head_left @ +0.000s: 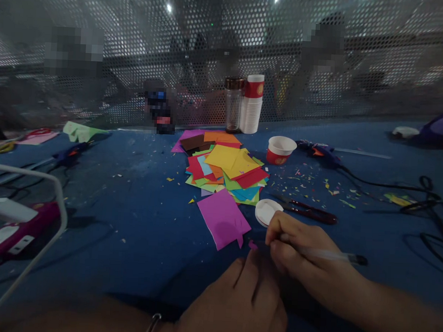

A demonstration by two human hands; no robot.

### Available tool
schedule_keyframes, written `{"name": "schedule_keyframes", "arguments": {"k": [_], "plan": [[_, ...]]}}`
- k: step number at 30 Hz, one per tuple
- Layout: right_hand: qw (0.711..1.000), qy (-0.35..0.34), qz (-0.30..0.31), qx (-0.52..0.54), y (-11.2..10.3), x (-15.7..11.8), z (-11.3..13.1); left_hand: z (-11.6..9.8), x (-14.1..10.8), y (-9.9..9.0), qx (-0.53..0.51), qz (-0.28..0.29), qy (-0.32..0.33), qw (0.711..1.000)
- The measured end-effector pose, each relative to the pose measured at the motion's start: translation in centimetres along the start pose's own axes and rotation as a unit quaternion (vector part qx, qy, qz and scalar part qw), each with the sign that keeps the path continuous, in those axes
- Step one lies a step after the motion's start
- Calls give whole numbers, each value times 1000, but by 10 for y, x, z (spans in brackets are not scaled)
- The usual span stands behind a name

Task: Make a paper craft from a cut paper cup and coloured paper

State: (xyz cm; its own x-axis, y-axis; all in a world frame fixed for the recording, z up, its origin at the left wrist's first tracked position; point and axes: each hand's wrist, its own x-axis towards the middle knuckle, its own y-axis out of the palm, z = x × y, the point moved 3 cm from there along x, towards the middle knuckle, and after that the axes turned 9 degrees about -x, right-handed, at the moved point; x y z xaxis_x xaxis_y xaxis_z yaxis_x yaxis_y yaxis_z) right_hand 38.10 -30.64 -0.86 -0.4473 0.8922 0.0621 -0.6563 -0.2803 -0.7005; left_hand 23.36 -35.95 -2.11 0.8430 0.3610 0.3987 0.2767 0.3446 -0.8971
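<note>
In my right hand is a pen with a clear barrel and a dark end pointing right; its tip is hidden behind my fingers. My left hand is closed beside it, back upward, with a small curled purple paper strip showing at the fingertips. Just beyond lies a purple paper sheet with a cut strip at its near corner. A white paper disc sits beyond my right fingers. Dark-handled scissors rest to the right of the disc.
Behind the purple sheet is a pile of coloured paper. A paper cup, a glass bottle and stacked cups stand farther back. Glue guns with cords lie right and left; paper scraps dot the blue table.
</note>
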Motion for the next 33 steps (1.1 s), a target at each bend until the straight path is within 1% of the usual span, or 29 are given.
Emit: {"name": "schedule_keyframes", "arguments": {"k": [5,10,16,21,25,30,33], "plan": [[1000,-6,-9,-9,-1,-1,0,-1,-3,6,-5,23,5,1000],[1000,-5,-15,-10,-1,-1,0,-2,-3,6,-2,34,13,999],[1000,13,-15,-6,-2,-2,-1,-2,-3,3,-4,19,2,1000],[1000,7,-1,4,-2,-2,0,-2,-3,4,-10,35,16,999],[1000,3,-3,-3,-2,-1,1,-2,-3,4,-13,39,5,999],[1000,-5,-6,-6,-2,-1,2,-2,-3,4,-9,48,20,999],[1000,-6,-4,2,-1,0,1,-1,-3,3,-8,30,18,999]]}}
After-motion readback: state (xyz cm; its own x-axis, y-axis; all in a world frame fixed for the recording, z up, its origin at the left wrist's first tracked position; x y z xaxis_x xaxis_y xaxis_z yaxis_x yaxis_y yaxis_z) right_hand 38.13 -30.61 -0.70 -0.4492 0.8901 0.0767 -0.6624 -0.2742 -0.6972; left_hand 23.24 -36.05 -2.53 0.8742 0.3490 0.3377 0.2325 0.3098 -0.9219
